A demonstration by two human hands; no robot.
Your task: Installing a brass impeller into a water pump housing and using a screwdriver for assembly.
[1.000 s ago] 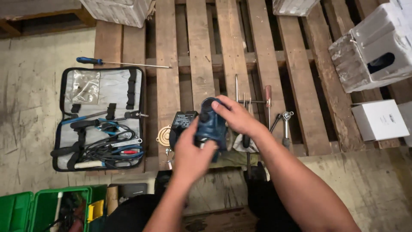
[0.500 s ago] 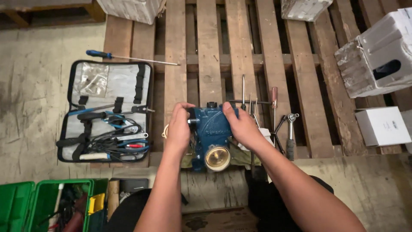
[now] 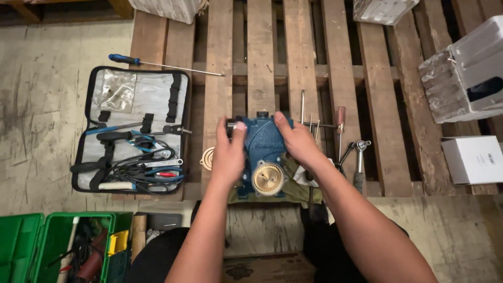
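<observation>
Your wooden slat pallet carries the blue cast-metal gearbox housing at its near edge; brass worm wheel exposed, round cover off beside it. Left hand and right hand grasp the housing.

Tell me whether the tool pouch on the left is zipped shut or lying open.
Open. The tool pouch lies spread flat beside the pallet, its grey inside facing up, with pliers and other tools showing under the straps.
</observation>
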